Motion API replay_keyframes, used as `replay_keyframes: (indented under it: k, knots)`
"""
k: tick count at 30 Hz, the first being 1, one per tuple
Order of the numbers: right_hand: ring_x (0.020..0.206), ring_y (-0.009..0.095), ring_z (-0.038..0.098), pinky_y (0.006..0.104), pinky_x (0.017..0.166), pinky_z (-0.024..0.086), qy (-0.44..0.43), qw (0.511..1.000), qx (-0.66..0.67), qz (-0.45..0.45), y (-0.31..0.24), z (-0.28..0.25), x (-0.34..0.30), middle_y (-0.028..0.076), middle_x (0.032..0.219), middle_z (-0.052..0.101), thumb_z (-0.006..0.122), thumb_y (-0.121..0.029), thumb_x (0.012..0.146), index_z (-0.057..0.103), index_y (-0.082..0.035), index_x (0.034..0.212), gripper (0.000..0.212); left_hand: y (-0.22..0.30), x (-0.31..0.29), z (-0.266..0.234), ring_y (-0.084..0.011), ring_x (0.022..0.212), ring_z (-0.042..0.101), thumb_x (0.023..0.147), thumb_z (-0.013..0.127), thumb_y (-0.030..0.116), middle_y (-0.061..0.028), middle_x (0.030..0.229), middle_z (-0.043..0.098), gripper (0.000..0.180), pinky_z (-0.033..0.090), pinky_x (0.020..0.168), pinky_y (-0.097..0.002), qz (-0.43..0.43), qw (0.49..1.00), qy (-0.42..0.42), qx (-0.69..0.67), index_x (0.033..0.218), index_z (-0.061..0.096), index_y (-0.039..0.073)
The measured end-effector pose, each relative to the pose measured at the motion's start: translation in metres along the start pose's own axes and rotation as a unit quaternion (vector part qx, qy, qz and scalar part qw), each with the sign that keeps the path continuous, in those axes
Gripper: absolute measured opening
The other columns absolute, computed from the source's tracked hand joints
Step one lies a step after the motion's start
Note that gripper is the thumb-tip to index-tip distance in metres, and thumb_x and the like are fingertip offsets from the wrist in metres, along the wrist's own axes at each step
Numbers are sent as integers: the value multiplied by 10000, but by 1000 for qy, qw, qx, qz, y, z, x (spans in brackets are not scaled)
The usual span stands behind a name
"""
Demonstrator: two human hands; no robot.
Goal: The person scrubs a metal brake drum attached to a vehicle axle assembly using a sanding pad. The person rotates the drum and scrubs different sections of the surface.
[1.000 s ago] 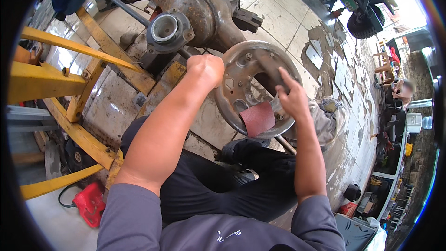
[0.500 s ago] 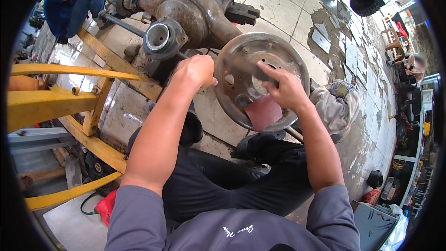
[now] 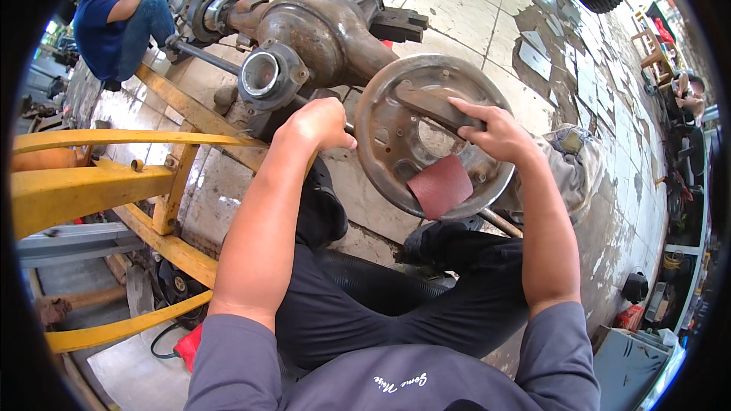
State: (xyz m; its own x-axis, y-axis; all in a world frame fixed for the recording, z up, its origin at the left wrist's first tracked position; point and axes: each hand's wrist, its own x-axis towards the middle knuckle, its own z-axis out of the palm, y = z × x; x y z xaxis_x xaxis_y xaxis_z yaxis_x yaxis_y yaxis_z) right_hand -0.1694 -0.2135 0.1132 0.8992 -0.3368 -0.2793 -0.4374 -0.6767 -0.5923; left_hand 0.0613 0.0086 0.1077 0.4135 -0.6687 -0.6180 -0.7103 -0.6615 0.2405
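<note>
Two hands on one rusty brake backing plate (image 3: 396, 137): our left hand (image 3: 320, 123) is fisted tight on its left rim, our right hand (image 3: 495, 131) clamps fingers over the curved brake shoe (image 3: 428, 106) across its face. Just below the right grip hangs a reddish sandpaper sheet (image 3: 440, 185). Behind the left fist sits the axle housing (image 3: 320, 30), beside a yellow frame (image 3: 99, 183).

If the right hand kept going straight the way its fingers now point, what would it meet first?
The right hand already rests on the round rusty backing plate, fingers pointing left across its face. Going on, it would likely slide along the plate toward the left hand at the plate's left rim; depth is unclear.
</note>
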Motion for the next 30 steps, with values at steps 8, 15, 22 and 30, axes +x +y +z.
replay_keyframes:
  k: [8, 15, 22, 30]
  knots:
    - [1194, 328, 633, 383, 1028, 466, -43, 999, -2, -25, -27, 20, 9, 180, 1354, 629, 721, -163, 866, 538, -232, 1456, 621, 7, -4, 1, -319, 1053, 693, 764, 854, 342, -197, 1063, 732, 439, 535, 935, -410, -28, 999, 27, -34, 1021, 758, -2]
    - [1126, 261, 666, 367, 987, 488, -30, 999, 35, -6, -1, 0, 0, 147, 1247, 698, 737, -152, 871, 565, -254, 1437, 601, 6, 3, 2, -334, 1009, 700, 759, 855, 360, -196, 1024, 734, 422, 539, 908, -415, -21, 999, 33, -21, 984, 768, 13]
    - [1170, 239, 628, 349, 1030, 458, 2, 999, 45, 15, 10, -3, 6, 156, 1334, 658, 727, -129, 863, 550, -208, 1454, 622, -7, 0, 13, -379, 941, 701, 830, 793, 391, -260, 931, 710, 410, 543, 841, -426, 8, 996, 80, -46, 991, 766, 15]
    - [1282, 280, 576, 357, 1110, 401, 34, 999, 39, 2, 26, -5, -15, 162, 1379, 627, 713, -180, 880, 515, -189, 1479, 631, 13, -2, 11, -382, 957, 697, 854, 770, 411, -259, 953, 712, 417, 541, 876, -444, -16, 995, 89, -27, 971, 768, 10]
